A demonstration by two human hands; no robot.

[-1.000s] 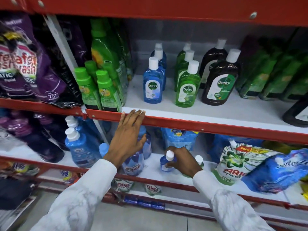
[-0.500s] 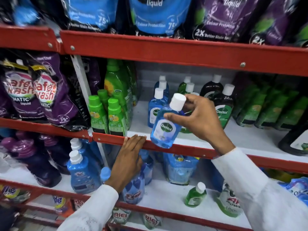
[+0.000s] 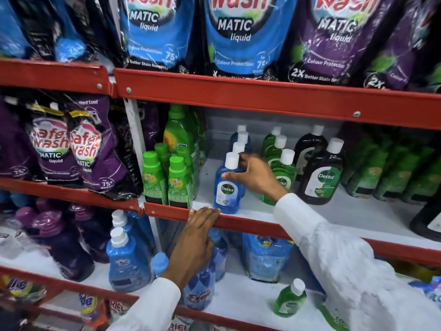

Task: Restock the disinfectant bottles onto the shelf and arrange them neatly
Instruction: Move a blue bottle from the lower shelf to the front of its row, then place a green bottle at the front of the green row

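A small blue Dettol bottle with a white cap stands upright at the front of the white middle shelf. My right hand is wrapped around its neck and shoulder. Behind it runs a row of blue bottles. To the right stand green Dettol bottles and brown Dettol bottles. My left hand rests with its fingers on the red shelf lip, holding nothing. One small green bottle stands alone on the lower shelf.
Green-capped bottles stand to the left of the blue row. Dark green pouches fill the right of the middle shelf. Detergent pouches hang above. Blue bottles and pouches crowd the lower shelf.
My right hand took the blue bottle off the lower shelf, lifted it to the middle shelf and set it upright at the front of the blue row. The view tilted upward.
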